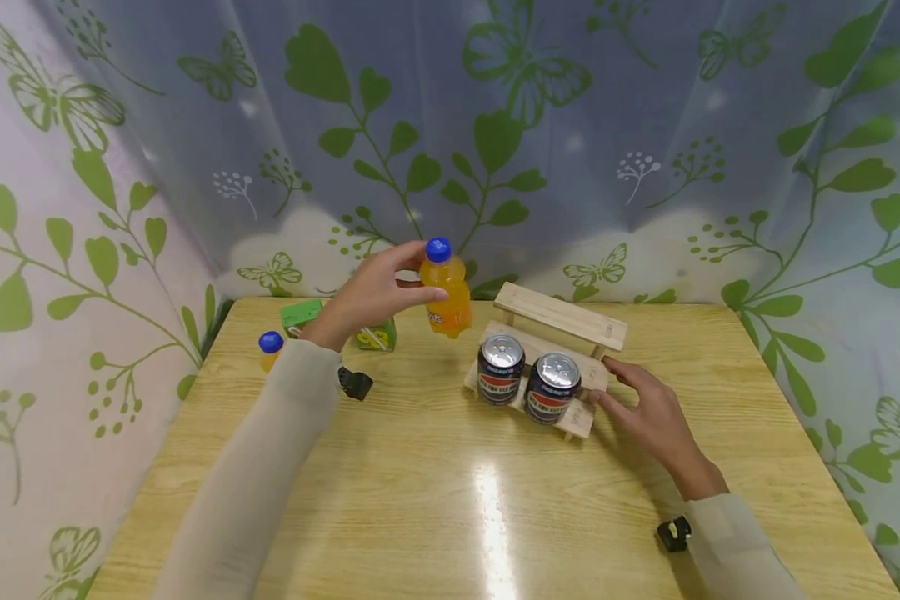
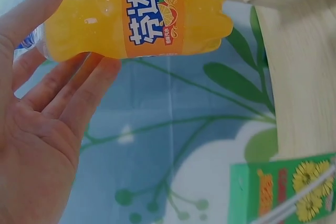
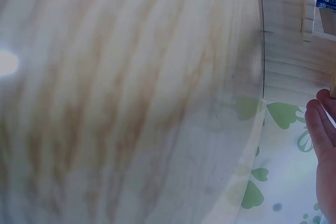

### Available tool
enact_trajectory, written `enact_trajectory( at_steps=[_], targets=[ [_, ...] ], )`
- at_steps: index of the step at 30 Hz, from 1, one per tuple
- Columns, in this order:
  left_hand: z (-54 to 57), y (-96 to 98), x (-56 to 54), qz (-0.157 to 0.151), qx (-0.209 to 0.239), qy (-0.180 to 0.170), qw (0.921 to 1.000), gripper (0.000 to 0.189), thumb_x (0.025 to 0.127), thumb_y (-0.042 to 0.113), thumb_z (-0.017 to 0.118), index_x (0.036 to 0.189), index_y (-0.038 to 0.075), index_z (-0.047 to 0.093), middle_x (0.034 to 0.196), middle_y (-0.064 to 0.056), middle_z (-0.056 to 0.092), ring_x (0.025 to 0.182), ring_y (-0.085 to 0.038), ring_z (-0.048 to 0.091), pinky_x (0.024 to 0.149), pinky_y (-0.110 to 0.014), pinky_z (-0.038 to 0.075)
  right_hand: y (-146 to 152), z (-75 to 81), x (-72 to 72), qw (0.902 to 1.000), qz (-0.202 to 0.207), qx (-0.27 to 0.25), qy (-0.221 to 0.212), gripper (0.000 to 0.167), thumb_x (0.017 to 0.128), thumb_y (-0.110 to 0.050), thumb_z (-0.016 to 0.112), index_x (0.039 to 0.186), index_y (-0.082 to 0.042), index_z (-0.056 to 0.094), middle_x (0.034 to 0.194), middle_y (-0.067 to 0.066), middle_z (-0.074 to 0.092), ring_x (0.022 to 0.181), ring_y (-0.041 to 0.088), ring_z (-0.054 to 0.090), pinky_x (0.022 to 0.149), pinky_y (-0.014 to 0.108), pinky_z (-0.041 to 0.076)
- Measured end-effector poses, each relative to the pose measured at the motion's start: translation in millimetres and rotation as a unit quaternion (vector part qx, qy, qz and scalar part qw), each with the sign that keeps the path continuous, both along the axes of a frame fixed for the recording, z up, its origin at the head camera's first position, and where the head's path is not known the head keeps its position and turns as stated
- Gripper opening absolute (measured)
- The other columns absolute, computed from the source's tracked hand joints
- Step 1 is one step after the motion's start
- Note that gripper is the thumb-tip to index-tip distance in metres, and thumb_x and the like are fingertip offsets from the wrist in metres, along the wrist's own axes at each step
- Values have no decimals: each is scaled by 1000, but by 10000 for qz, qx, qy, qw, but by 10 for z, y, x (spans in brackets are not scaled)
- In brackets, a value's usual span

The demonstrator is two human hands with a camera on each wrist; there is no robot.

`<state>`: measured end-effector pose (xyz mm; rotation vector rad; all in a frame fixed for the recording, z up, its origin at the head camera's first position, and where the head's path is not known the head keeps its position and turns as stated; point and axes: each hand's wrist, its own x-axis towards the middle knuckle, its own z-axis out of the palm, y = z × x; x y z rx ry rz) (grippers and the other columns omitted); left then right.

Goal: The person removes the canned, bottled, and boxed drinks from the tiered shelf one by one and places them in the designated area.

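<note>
My left hand (image 1: 375, 292) grips an orange soda bottle (image 1: 447, 292) with a blue cap, held upright above the table's back part. In the left wrist view the thumb and fingers hold the bottle (image 2: 173, 17) near its capped end. A stepped wooden rack (image 1: 562, 317) stands right of the bottle. Two dark soda cans, a left can (image 1: 501, 371) and a right can (image 1: 552, 388), stand upright on its lower step. My right hand (image 1: 648, 412) holds the rack's right end between thumb and fingers. In the right wrist view only part of that hand (image 3: 328, 150) shows.
Behind my left forearm stand a second orange bottle (image 1: 271, 346), partly hidden, and green drink cartons, one (image 1: 377, 336) with a straw. The wooden table (image 1: 420, 500) ends at a patterned curtain (image 1: 435, 150). Small black devices sit by both wrists.
</note>
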<state>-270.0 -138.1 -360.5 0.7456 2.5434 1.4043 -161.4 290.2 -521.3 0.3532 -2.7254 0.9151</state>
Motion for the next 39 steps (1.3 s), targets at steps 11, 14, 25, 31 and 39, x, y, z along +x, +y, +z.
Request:
enact_trajectory(
  at_steps=[11, 14, 25, 31, 39],
  targets=[
    [-161, -377, 89, 349, -227, 26, 9991, 59, 100, 33, 83, 153, 20, 61, 145, -5, 68, 141, -31, 62, 109, -53, 60, -6, 9, 2, 10000, 46, -19, 66, 58, 99, -20, 83, 150, -1, 63, 142, 28, 68, 123, 49, 68, 101, 71, 55],
    [-218, -474, 99, 396, -257, 38, 9989, 60, 100, 35, 83, 154, 21, 60, 148, -5, 67, 143, -32, 60, 111, -56, 58, 0, -2, -10, 9999, 73, -4, 109, 57, 99, -19, 83, 149, 0, 63, 141, 28, 69, 123, 49, 68, 100, 71, 56],
    [-424, -756, 173, 635, -597, -272, 9958, 68, 102, 42, 78, 161, 20, 53, 161, -10, 58, 154, -39, 49, 122, -64, 46, 2, -9, -12, 9999, 90, 16, 109, 57, 100, -21, 81, 149, 1, 62, 141, 28, 68, 123, 50, 68, 100, 72, 55],
    [-521, -840, 211, 815, -706, -513, 9928, 74, 103, 44, 77, 165, 17, 48, 166, -12, 52, 156, -41, 46, 122, -63, 47, 4, -29, -22, 9999, 74, 31, 128, 57, 100, -21, 82, 149, 1, 63, 140, 28, 69, 122, 50, 68, 99, 72, 56],
    [-667, -888, 277, 982, -786, -631, 9900, 81, 103, 45, 78, 169, 17, 41, 168, -14, 49, 153, -41, 50, 120, -62, 50, -4, -12, -16, 10000, 31, 43, 48, 57, 100, -22, 82, 149, -1, 63, 140, 28, 69, 123, 49, 69, 99, 71, 56]
  ],
)
